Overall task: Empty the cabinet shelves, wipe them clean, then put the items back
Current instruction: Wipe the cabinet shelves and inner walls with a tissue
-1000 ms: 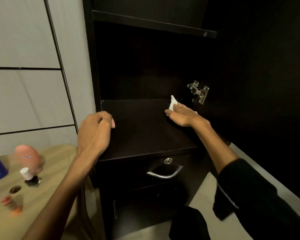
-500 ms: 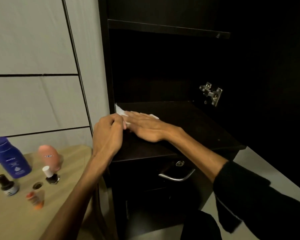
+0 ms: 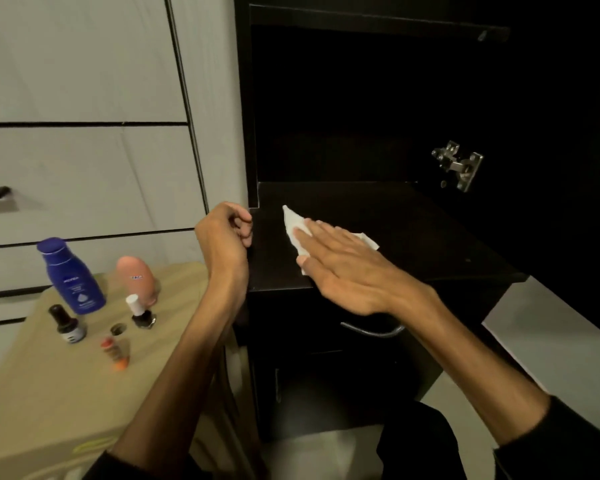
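While right hand (image 3: pixel 347 265) presses tissue (image 3: pixel 293 225), dark shelf (image 3: pixel 413 230), beige table (image 3: pixel 32 382)

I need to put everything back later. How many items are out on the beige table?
5: blue lotion bottle at back left, pink bottle beside it, dark dropper bottle, white-capped bottle, orange-tipped tube nearest. Others may be out of frame.

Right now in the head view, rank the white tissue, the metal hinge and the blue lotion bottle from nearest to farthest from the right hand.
1. white tissue: under the right hand, pressed flat on the shelf.
2. metal hinge: up and right, on the cabinet's inner side.
3. blue lotion bottle: far left, on the tan table.
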